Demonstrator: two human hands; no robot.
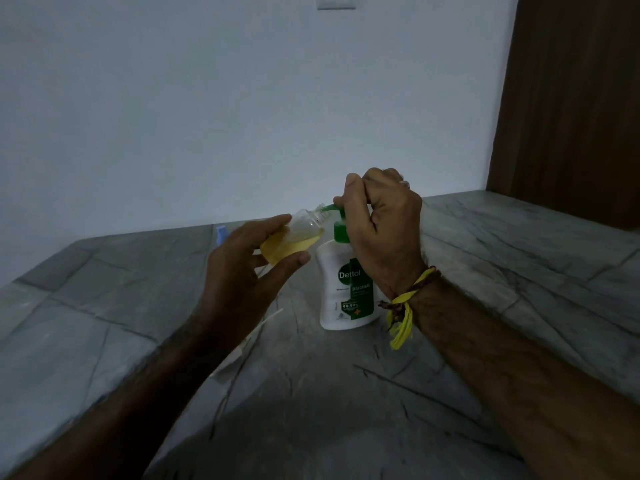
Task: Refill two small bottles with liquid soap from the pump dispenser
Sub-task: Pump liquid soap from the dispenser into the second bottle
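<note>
A white Dettol pump dispenser (341, 289) with a green label stands upright on the grey stone counter (346, 393). My right hand (381, 223) sits on its green pump head (341, 230), fingers curled over the top and thumb up. My left hand (249, 265) holds a small clear bottle (298, 237) tilted on its side, its open neck touching the green spout. Yellow soap fills the lower part of that bottle. A blue object (221, 233) peeks out behind my left hand; what it is I cannot tell.
A white wall rises behind the counter, and a dark wooden panel (571, 116) stands at the right. A pale thin item (249, 341) lies on the counter under my left forearm, mostly hidden. A yellow thread is tied round my right wrist.
</note>
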